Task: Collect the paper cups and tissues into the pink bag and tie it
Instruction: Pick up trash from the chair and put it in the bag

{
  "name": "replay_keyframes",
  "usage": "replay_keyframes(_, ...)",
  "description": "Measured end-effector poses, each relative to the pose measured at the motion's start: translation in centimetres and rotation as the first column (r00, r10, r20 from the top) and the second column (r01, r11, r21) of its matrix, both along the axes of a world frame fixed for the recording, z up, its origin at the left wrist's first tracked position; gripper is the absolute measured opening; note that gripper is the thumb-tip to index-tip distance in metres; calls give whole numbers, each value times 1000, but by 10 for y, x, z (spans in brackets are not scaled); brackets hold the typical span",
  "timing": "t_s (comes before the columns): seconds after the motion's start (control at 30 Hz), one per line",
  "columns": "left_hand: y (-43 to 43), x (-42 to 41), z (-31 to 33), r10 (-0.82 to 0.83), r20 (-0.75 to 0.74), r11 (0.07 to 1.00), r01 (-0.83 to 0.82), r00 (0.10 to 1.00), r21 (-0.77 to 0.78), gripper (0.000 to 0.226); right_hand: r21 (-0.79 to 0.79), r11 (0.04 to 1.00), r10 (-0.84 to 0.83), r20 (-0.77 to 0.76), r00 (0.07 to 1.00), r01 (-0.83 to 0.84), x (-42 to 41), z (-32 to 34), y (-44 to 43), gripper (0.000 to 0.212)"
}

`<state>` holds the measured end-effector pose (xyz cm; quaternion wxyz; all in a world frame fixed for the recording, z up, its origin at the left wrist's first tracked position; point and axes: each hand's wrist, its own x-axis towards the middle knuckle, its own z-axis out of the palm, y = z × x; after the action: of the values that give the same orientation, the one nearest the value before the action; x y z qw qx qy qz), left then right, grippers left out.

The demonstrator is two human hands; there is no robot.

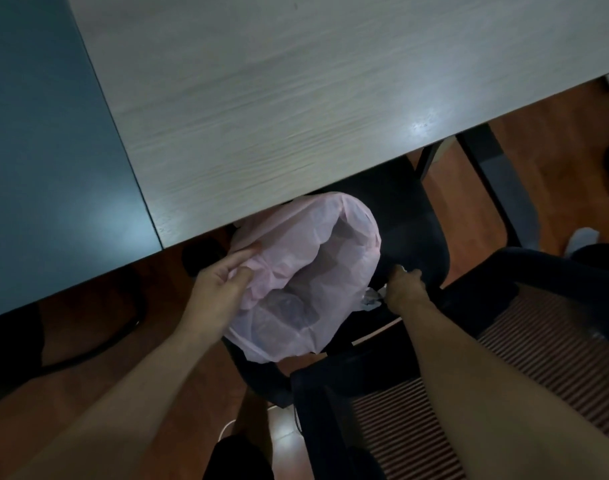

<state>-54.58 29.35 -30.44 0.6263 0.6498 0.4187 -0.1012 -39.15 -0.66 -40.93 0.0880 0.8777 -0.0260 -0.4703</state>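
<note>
The pink bag [317,268] rests on a black chair seat [410,237] just below the table edge, its mouth gaping open toward me. Dim shapes show through its thin plastic near the bottom. My left hand [220,275] pinches the bag's left rim between thumb and fingers. My right hand [405,285] is closed at the bag's right side, with crumpled white tissue [372,297] showing under its fingers. No paper cups are plainly visible.
A pale wood-grain table [296,98] fills the upper view, with a grey-blue panel [43,150] to its left. A mesh-backed chair [504,375] stands at lower right. Black table legs [497,181], a dark cable [88,351] and wooden floor lie below.
</note>
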Motion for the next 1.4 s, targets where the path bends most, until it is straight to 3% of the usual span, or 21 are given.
replay_keyframes(0.1, 0, -1, 6, -18, 33, 1000, 19, 999, -1, 36, 31, 999, -18, 11, 1000, 17, 8, 13, -3, 60)
replay_keyframes(0.2, 0, 0, 21, -28, 63, 999, 29, 998, -15, 34, 142, 988, -69, 50, 996, 61, 16, 44, -5, 50)
replay_keyframes(0.27, 0, 2, 34, -73, 75, 997, 75, 995, -17, 37, 305, 918, -288, 76, 955, 253, 24, 66, -11, 48)
replay_keyframes(0.3, -1, 4, 41, -102, 76, 995, 103, 992, -12, 39, 422, 815, -452, 34, 891, 397, 29, 77, -15, 49)
replay_keyframes(0.37, -1, 7, 53, -145, 83, 989, 147, 986, -13, 42, 571, 496, -658, -244, 713, 654, 41, 108, -21, 52)
replay_keyframes(0.43, -2, 10, 65, -167, 95, 985, 171, 981, -34, 43, 531, 254, -612, -560, 559, 808, 51, 140, -26, 56)
replay_keyframes(0.5, -6, 12, 76, -171, 99, 983, 177, 980, -53, 45, 446, 169, -441, -764, 472, 879, 55, 167, -28, 52)
replay_keyframes(0.63, -12, 17, 87, -180, 116, 983, 182, 977, -10, 47, 357, 247, -202, -890, 408, 901, 37, 184, -2, 47)
replay_keyframes(0.73, -15, 21, 89, -180, 146, 983, 182, 973, -1, 40, 371, 337, -201, -870, 451, 865, 15, 173, 40, 36)
replay_keyframes(0.8, -15, 23, 89, -181, 168, 982, 189, 969, -30, 37, 376, 371, -238, -846, 478, 849, 1, 162, 72, 42)
replay_keyframes(0.87, -15, 24, 88, -186, 174, 978, 200, 967, -62, 37, 451, 397, -281, -769, 574, 799, -11, 149, 100, 51)
replay_keyframes(0.93, -14, 23, 86, -183, 173, 980, 193, 968, -44, 36, 611, 429, -318, -587, 745, 665, -20, 136, 119, 55)
replay_keyframes(1.0, -12, 23, 82, -155, 153, 988, 154, 976, 19, 37, 703, 397, -382, -457, 803, 590, -23, 127, 127, 50)
replay_keyframes(1.13, -11, 22, 73, -61, 55, 995, 57, 997, 80, 45, 764, 309, -581, -321, 748, 567, -17, 118, 108, 20)
replay_keyframes(1.27, -11, 21, 60, -14, 27, 993, 11, 1000, 115, 29, 793, 257, -809, -137, 572, 553, -9, 107, 56, 31)
replay_keyframes(1.4, -11, 21, 51, -5, 52, 990, -3, 999, 144, 29, 682, 343, -872, -24, 488, 646, -10, 81, 17, 38)
